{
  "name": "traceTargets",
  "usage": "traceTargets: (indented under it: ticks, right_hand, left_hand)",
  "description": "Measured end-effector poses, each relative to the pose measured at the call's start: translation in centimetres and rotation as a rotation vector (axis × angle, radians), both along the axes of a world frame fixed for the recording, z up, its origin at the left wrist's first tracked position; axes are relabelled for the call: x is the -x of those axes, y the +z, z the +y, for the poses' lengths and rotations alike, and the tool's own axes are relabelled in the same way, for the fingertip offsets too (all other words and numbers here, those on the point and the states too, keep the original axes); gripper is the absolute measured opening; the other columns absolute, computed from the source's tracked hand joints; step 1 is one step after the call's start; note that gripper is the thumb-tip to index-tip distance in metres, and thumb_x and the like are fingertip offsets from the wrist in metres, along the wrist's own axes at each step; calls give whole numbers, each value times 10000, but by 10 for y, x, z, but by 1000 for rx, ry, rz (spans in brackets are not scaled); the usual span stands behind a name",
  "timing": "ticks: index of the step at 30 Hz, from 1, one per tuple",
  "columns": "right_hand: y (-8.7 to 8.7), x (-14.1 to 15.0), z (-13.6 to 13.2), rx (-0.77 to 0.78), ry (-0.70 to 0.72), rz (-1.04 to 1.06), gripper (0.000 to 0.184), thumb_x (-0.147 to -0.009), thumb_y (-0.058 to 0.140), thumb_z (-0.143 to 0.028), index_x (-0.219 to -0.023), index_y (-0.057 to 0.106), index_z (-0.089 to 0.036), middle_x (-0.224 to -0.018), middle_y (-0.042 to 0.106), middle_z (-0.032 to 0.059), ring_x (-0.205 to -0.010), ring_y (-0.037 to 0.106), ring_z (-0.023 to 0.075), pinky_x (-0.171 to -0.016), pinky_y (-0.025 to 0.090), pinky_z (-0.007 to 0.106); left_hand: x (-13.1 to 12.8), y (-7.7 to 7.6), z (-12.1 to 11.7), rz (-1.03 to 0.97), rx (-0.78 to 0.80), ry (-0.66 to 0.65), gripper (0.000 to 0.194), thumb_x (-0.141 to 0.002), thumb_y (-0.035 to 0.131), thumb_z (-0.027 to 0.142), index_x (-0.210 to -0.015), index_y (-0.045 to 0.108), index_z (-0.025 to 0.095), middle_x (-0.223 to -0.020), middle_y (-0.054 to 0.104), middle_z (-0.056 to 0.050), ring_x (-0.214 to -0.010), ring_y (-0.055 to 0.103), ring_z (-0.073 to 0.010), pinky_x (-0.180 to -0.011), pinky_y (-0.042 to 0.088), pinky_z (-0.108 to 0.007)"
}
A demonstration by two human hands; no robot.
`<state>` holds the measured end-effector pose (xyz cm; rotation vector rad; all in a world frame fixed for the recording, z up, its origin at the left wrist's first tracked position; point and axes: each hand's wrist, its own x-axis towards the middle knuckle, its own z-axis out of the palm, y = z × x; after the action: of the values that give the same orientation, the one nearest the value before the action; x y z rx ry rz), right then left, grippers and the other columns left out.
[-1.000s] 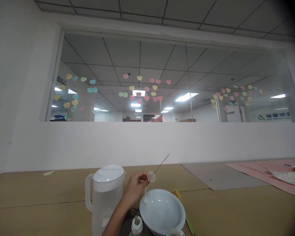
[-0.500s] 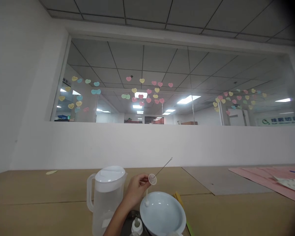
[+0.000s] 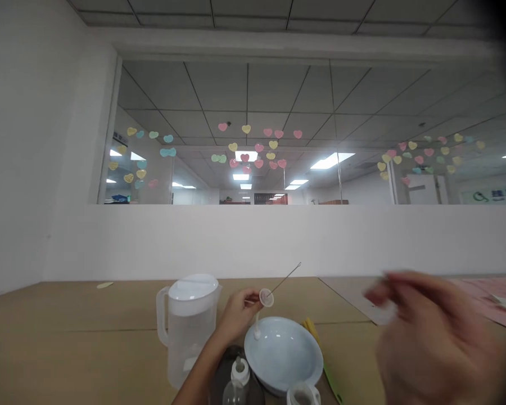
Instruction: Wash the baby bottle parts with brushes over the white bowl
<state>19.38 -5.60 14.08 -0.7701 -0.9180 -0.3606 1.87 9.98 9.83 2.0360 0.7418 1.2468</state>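
Note:
My left hand (image 3: 239, 309) is closed around a small translucent round cap (image 3: 266, 297), held above the rim of a pale blue bowl (image 3: 284, 354). A thin wire (image 3: 284, 279) with a small loop at its end sticks up out of the cap. Below my fingers a white tube with a rounded white end (image 3: 257, 333) hangs over the bowl's left side. My right hand (image 3: 434, 337) is raised at the right, close to the camera and smeared by motion. Whether its blurred fingers hold anything cannot be made out.
A clear lidded pitcher (image 3: 191, 332) stands left of my forearm. A clear bottle with a white collar (image 3: 238, 379) and a white cup-like piece (image 3: 302, 394) are in front. A yellow-green strip (image 3: 331, 377) lies right of the bowl. Pink sheeting (image 3: 484, 289) lies far right.
My right hand has come into view at the right. The view has shifted a little; my left hand still holds the cap with the wire above the bowl.

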Motion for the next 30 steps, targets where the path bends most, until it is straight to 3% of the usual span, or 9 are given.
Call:
traceTargets:
  ticks: [3,6,8,13,17,24,30]
  right_hand:
    - [18,7,38,284,184,-153,167,-766,504,-321,-855,601,-218,-836,608,47,-714,571,183,-569,484,314]
    - [16,9,65,614,236,-361,241,-747,492,-308,-914,616,-188,-891,616,55,-731,570,170,-627,485,314]
    - [12,10,72,700,276,-405,231,-748,464,-251,-896,627,-180,-835,623,43,-678,569,148,-629,485,303]
    - [15,13,58,690,427,-377,228,-728,494,-218,-914,619,-179,-827,629,36,-617,590,132,-577,500,276]
    - [18,12,50,651,468,-322,200,-739,516,-242,-879,632,-156,-774,649,44,-630,624,145,-632,520,292]
    - [10,8,68,660,478,-281,230,-776,458,-193,-892,646,-128,-849,668,65,-667,655,151,-701,536,316]
    - [5,9,80,716,585,-302,242,-778,469,-178,-929,646,-113,-867,672,72,-668,656,140,-678,549,278]
  left_hand:
    - [-3,-2,3,22,-15,2,240,-710,555,310,-838,661,137,-860,678,-68,-799,600,-189,-719,441,-280]
    - [-6,-6,8,29,0,3,235,-692,566,290,-828,656,120,-856,674,-81,-798,599,-191,-724,441,-285]
    - [-6,-8,10,37,12,12,233,-686,565,274,-828,654,112,-866,671,-91,-801,598,-193,-729,441,-288]
    - [-6,-10,13,73,-1,31,215,-697,542,257,-819,652,117,-851,674,-81,-792,602,-189,-725,449,-291]
    - [-6,-12,17,68,6,41,210,-689,551,252,-816,650,119,-852,674,-76,-787,605,-184,-729,457,-292]
    - [-5,-15,22,69,-17,60,204,-697,563,261,-829,648,131,-868,674,-70,-801,606,-181,-739,457,-289]
    - [-6,-9,13,29,-28,33,233,-699,585,293,-848,645,124,-881,669,-82,-809,604,-183,-747,458,-292]
